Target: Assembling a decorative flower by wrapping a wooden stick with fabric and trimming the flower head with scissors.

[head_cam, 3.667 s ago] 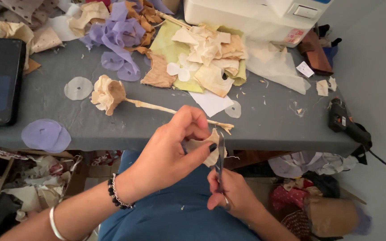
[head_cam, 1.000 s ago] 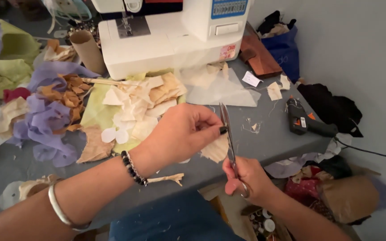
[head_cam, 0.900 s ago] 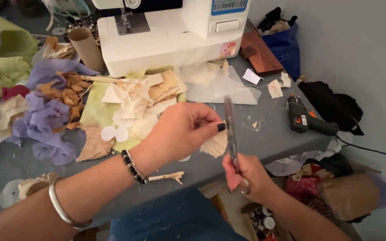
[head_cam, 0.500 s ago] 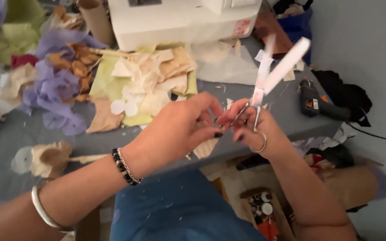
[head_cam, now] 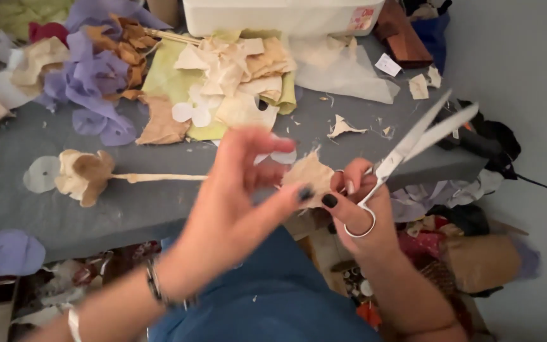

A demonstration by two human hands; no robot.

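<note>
Beige fabric scrap (head_cam: 310,177) sits pinched between the fingertips of the person's left hand (head_cam: 235,202), just over the near table edge. At three o'clock of it, the right hand (head_cam: 362,209) grips silver scissors (head_cam: 406,149), blades parted and pointing toward two o'clock. Farther off, at nine o'clock, a fabric flower on a stem (head_cam: 87,176) lies on the grey table (head_cam: 128,209). Beyond, cream and purple cuttings (head_cam: 223,69) pile before a white sewing machine (head_cam: 280,14).
</note>
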